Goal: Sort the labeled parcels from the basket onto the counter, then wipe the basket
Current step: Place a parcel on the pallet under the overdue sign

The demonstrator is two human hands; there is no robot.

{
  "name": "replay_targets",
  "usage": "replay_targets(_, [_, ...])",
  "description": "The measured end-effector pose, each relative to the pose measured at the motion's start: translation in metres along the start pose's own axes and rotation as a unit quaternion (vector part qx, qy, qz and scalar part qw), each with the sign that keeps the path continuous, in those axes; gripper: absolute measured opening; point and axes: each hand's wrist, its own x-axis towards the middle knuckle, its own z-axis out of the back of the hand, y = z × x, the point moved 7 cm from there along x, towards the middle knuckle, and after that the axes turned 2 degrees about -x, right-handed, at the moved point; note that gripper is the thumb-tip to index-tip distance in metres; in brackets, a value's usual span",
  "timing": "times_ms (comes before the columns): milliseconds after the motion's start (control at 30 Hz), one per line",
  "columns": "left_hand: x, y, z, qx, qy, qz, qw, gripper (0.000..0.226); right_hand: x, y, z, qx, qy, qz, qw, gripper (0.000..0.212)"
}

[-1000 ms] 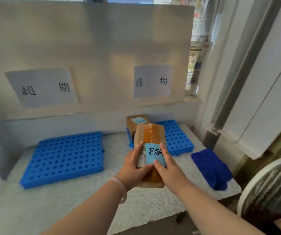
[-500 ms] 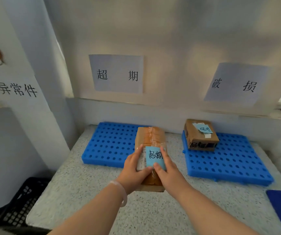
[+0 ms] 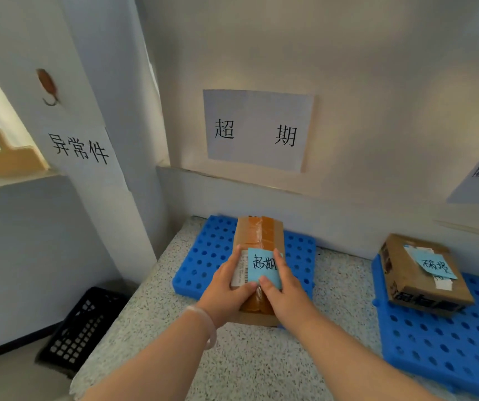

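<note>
Both forearms reached forward from the bottom edge, converging on one long brown parcel (image 3: 258,235). Left grip (image 3: 226,287) clamped its left side, fingers curled round the edge, thumb laid flat on the white shipping label (image 3: 239,270). Right grip (image 3: 286,296) clamped the right side the same way, fingers wrapped on the edge, thumb pressing the lower corner of the blue sticky note (image 3: 264,266) handwritten 超期. The thumbs nearly met on top of the parcel. There was a pale bracelet (image 3: 206,322) on the left wrist. The parcel ran lengthwise away from the grips, orange tape down its middle, far end over the blue perforated pallet (image 3: 206,256), near end sticking out past the pallet's front edge over the speckled counter (image 3: 261,366); could not tell whether it rested on the pallet or was held just above. On the wall straight beyond the grips hung a paper sign (image 3: 257,130) reading 超期. Well to the right of the right grip, a second parcel (image 3: 423,273) with its own blue note lay on another blue pallet (image 3: 449,342). Down and left of the left grip, a black basket (image 3: 82,328) sat on the floor beside the counter. On the pillar above the basket was a sign (image 3: 79,149) reading 异常件.
</note>
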Motion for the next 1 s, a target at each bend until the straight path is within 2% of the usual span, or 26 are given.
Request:
replay_targets(133, [0.034, 0.013, 0.029, 0.007, 0.000, -0.003, 1.000, 0.079, 0.038, 0.017, -0.018, -0.001, 0.009, -0.004, 1.000, 0.070])
replay_targets(433, [0.123, 0.057, 0.097, -0.014, 0.050, 0.035, 0.998, 0.081, 0.125, 0.041, -0.076, 0.031, 0.020, -0.053, 0.998, 0.074])
replay_targets(667, [0.180, 0.101, 0.115, -0.046, 0.080, 0.065, 0.994, 0.083, 0.186, 0.030, -0.111, 0.047, 0.020, -0.098, 0.994, 0.075])
replay_targets(1000, [0.225, 0.132, 0.129, -0.051, 0.069, 0.071, 0.994, 0.076, 0.241, 0.020, -0.131, 0.047, 0.027, -0.101, 0.993, 0.076])
